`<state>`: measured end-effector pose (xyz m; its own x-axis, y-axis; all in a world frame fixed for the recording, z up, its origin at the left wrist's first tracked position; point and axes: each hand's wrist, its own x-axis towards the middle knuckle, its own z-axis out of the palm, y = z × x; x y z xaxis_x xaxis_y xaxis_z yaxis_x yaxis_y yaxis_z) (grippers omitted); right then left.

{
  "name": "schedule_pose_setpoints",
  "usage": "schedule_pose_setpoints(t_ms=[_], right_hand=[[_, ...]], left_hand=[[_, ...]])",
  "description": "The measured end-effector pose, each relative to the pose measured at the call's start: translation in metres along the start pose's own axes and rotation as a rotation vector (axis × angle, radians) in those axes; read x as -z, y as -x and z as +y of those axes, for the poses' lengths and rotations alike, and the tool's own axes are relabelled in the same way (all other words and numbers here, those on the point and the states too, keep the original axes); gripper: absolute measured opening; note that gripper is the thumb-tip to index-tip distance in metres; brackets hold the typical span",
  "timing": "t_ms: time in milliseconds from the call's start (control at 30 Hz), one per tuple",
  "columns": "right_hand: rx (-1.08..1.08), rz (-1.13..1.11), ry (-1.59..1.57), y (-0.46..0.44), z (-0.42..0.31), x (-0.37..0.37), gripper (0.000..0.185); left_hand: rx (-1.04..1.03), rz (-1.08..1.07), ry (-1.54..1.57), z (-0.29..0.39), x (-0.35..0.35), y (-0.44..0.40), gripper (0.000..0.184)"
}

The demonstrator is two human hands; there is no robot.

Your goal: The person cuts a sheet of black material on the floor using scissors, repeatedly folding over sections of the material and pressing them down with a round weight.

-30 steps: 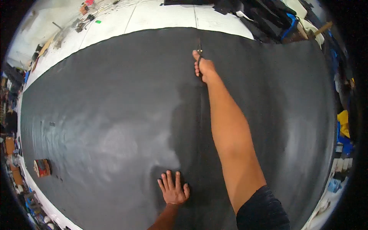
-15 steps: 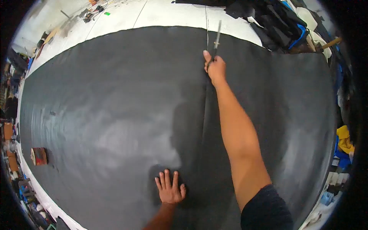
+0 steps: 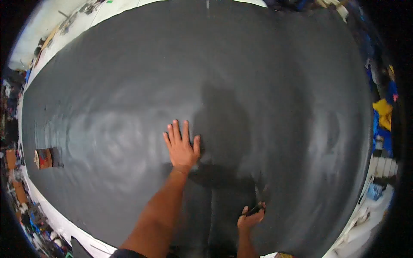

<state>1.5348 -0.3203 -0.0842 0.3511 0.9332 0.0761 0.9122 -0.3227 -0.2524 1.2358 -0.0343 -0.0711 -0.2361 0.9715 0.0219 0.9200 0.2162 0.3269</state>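
A large black sheet [image 3: 129,77] covers most of the work surface, with a smooth, slightly shiny face. My left hand [image 3: 181,148] lies flat on it near the middle, fingers spread. Lower and to the right, my right hand [image 3: 249,219] grips a pair of scissors [image 3: 257,209] by the dark handles. The blades point away from me and are blurred. A thin straight line runs down the sheet between my hands, and a short pale slit shows at its far edge.
A worn reddish cylindrical block [image 3: 44,158] stands on the sheet at the left. White table surface [image 3: 101,17] shows past the sheet's far left edge. Yellow cloth [image 3: 383,114] and a blue item [image 3: 375,191] are beyond the right edge; clutter lines the left side.
My right hand has come back from the far edge towards me with the scissors. My left hand now lies farther forward on the sheet. The view has tilted down.
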Motion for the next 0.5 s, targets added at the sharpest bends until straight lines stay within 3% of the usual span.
schedule_pose_setpoints(t_ms=[133,233,333,367,400,433,500], right_hand=[[-0.126,-0.056,-0.129,-0.022,-0.025,0.017,0.074],[-0.058,0.086,-0.217,-0.017,-0.010,0.004,0.072],[-0.122,0.097,-0.201,0.007,-0.010,0.014,0.072],[-0.094,0.068,-0.274,0.006,-0.003,0.014,0.073],[-0.063,0.046,-0.346,-0.002,-0.005,0.021,0.074],[-0.090,-0.047,-0.465,0.004,0.002,0.043,0.072],[-0.115,-0.073,-0.566,0.044,0.026,0.101,0.065]], left_hand=[[-0.026,0.043,0.087,-0.002,0.000,0.006,0.068],[-0.203,0.163,0.160,-0.015,0.027,0.012,0.062],[-0.379,0.173,0.339,0.016,0.094,0.099,0.053],[-0.374,0.059,0.404,0.025,0.115,0.150,0.046],[-0.550,0.030,0.392,0.015,0.132,0.199,0.044],[-0.631,-0.189,0.350,0.009,0.156,0.254,0.041],[-0.784,-0.382,0.381,-0.009,0.203,0.374,0.035]])
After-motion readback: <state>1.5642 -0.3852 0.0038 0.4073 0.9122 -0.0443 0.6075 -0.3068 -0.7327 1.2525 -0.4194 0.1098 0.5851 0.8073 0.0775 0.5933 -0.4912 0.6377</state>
